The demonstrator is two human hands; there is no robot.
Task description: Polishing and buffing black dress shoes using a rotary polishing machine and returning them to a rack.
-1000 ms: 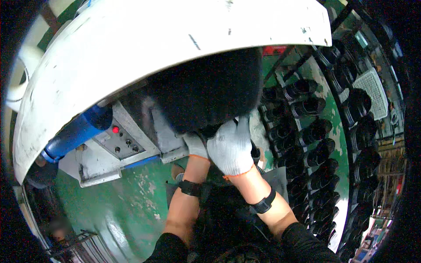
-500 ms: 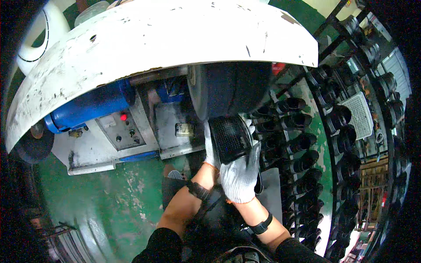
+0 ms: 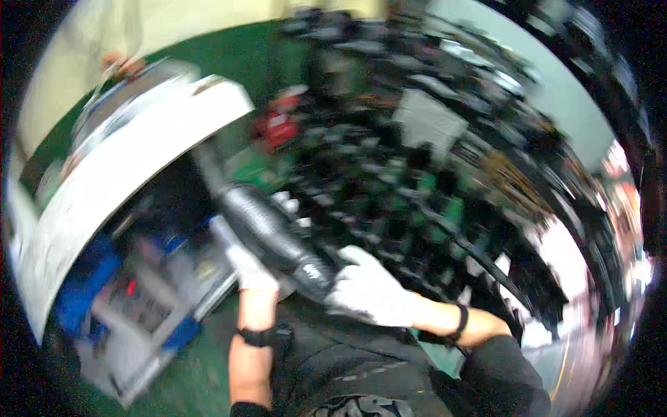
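Both my hands wear white knit gloves and hold a long black shoe [image 3: 267,226] in front of my body. Its textured, shiny sole faces up. My left hand [image 3: 244,260] supports the near left side, with its fingers running along and partly beneath it. The end closest to my body is gripped by my right hand [image 3: 367,288]; motion blurs the fingers there. The far end tilts away toward the white-hooded machine [image 3: 132,167], whose dark recess lies left of the shoe.
Racks with several black shoes [image 3: 389,229] fill the area ahead and to the right, and a pale grey panel [image 3: 431,121] stands among them. A blue motor [image 3: 83,278] sits under the hood at left. Beyond the machine is a red object [image 3: 280,125].
My view has swung right, so the machine now lies at the left. The shoe has come away from the dark wheel and turned lengthwise; my right hand has shifted to its near end.
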